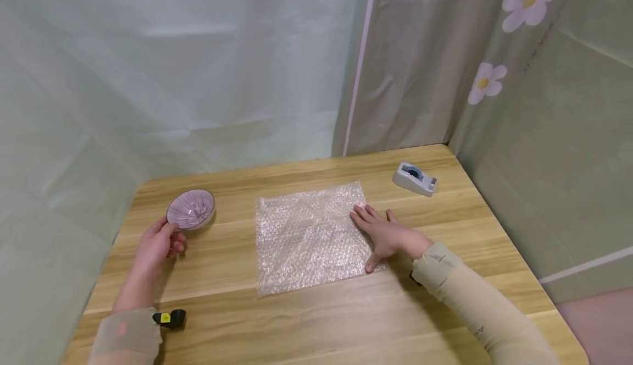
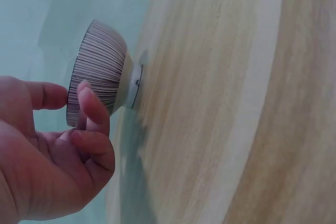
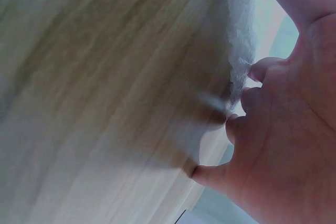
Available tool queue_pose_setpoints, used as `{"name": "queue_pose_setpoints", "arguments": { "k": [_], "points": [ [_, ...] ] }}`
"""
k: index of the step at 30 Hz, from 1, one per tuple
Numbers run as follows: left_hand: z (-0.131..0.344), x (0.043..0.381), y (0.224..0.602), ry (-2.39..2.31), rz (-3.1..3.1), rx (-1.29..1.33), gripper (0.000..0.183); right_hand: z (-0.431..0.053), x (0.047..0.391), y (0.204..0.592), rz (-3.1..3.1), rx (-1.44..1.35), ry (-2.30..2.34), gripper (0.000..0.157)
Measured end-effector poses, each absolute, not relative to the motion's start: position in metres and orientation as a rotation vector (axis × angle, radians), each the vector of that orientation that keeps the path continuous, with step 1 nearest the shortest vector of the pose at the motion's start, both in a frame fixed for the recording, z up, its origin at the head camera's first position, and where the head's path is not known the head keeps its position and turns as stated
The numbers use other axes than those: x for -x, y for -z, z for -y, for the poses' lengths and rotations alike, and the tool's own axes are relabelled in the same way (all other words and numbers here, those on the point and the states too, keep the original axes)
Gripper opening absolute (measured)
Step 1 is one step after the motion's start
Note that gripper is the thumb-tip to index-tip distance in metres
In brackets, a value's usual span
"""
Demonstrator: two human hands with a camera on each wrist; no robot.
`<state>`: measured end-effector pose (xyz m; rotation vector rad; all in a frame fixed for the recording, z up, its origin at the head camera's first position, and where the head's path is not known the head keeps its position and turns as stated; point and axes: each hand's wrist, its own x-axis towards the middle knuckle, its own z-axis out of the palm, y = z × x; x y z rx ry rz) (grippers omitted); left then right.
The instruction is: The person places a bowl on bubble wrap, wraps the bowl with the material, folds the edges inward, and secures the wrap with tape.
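Observation:
A small bowl (image 1: 190,209) with purple stripes is at the table's left side. My left hand (image 1: 159,242) pinches its near rim between thumb and fingers. In the left wrist view the striped outside of the bowl (image 2: 101,61) and its pale foot show; whether the foot touches the table I cannot tell. A flat sheet of bubble wrap (image 1: 309,238) lies at the middle of the table. Spread over its right edge is my right hand (image 1: 386,236), fingertips and thumb resting on it. From the right wrist, the palm (image 3: 294,114) hides part of the bubble wrap (image 3: 240,30).
A grey tape dispenser (image 1: 415,178) stands at the back right of the wooden table (image 1: 316,329). Curtains (image 1: 237,68) hang close behind the table and along its sides. Black straps with a small camera (image 1: 170,318) sit at the left wrist.

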<state>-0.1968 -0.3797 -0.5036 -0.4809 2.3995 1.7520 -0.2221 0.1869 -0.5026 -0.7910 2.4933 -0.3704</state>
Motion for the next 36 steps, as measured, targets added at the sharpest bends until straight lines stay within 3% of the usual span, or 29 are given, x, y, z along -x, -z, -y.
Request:
{"name": "queue_pose_setpoints", "arguments": {
  "k": [4,11,36],
  "points": [
    [0.381,0.200,0.504,-1.815,-2.301,0.486,0.059,-0.186,0.222,0.502,-2.492,0.786,0.377,0.148],
    [0.385,0.204,0.509,-1.926,-2.081,0.393,0.027,-0.186,0.223,0.504,-2.504,0.783,0.375,0.148],
    [0.392,0.210,0.518,-2.032,-1.939,0.320,0.025,-0.187,0.221,0.504,-2.483,0.755,0.430,0.150]
  ]
}}
